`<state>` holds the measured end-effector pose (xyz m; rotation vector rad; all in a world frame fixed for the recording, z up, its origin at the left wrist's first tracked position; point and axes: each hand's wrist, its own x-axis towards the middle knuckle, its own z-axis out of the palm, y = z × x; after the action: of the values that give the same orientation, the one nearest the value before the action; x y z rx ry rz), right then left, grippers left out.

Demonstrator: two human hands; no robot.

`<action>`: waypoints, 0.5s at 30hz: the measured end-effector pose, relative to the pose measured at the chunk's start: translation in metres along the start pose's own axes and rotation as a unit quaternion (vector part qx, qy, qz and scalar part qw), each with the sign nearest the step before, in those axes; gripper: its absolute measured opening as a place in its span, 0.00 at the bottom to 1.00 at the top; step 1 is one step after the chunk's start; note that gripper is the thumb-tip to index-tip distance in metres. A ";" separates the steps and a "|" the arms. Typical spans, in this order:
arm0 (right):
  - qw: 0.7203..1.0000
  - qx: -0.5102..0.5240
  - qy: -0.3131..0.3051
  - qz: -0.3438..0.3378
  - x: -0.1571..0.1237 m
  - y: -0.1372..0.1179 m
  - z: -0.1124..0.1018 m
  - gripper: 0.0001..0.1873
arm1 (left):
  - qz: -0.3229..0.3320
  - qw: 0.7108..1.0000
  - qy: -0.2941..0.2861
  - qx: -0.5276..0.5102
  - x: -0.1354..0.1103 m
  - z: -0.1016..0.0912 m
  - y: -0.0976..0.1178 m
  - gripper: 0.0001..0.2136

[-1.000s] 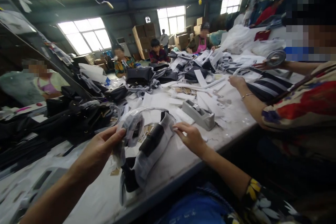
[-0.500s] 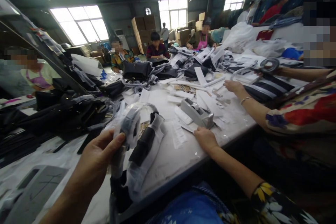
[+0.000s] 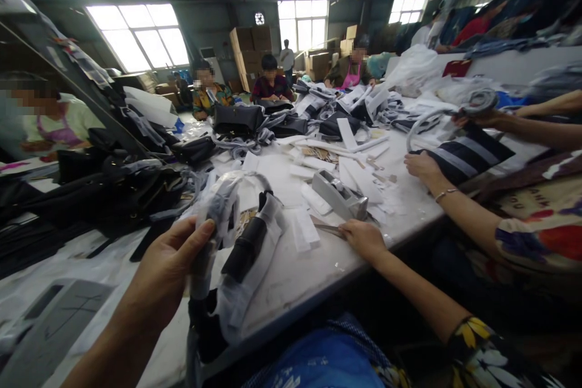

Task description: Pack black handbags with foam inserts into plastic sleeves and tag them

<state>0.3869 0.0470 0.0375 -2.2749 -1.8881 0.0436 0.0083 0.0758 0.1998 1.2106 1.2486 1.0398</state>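
On the left, my left hand point(image 3: 175, 267) is closed, thumb and fingers pinching a looped black bag strap point(image 3: 248, 245) wrapped in whitish see-through plastic. The loop stands up over the table's near edge, and its lower end hangs down close to my lap. My right hand point(image 3: 366, 241) is closed at the table edge around slim metal scissors point(image 3: 328, 226). Their pointed blades lie toward the left, while the handles are hidden in my fingers. Just beyond that hand sits a grey tape dispenser point(image 3: 339, 194), beside white paper strips point(image 3: 304, 230).
Black bags point(image 3: 113, 200) are heaped on the left, near a grey box-like tool point(image 3: 54, 327). Wrapped bags and straps pile up at the table's middle. To the right, a co-worker's hands hold a striped black bag point(image 3: 475, 154). Other people sit across the table.
My right hand has shifted slightly right, and the scissors blades now show more clearly. My left hand stays nearly still with the strap. The co-worker's hands and striped bag have moved right.
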 end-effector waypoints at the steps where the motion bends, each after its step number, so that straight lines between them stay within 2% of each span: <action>1: 1.000 0.004 0.008 0.007 -0.001 0.003 -0.003 0.12 | -0.003 1.000 -0.001 0.003 0.000 0.000 0.000 0.21; 5: 0.999 0.012 0.040 0.021 -0.005 0.008 -0.008 0.12 | -0.005 1.000 0.007 0.005 0.001 0.001 0.000 0.22; 10: 0.999 0.035 0.016 -0.016 -0.012 0.008 -0.002 0.08 | 0.003 1.000 -0.011 -0.008 0.003 0.002 -0.002 0.22; 12: 0.999 0.046 0.016 -0.015 -0.013 0.009 -0.006 0.09 | 0.009 1.000 -0.010 -0.006 0.003 0.001 -0.003 0.20; 14: 0.995 0.094 0.044 -0.006 -0.014 0.005 -0.016 0.12 | 0.017 1.000 -0.001 -0.002 0.003 0.001 -0.003 0.19; 15: 0.986 0.150 0.065 -0.004 -0.014 0.000 -0.024 0.14 | 0.020 1.000 0.002 0.000 0.002 0.001 -0.003 0.19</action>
<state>0.3879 0.0302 0.0597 -2.0184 -1.6948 0.1631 0.0090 0.0777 0.1968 1.2376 1.2327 1.0715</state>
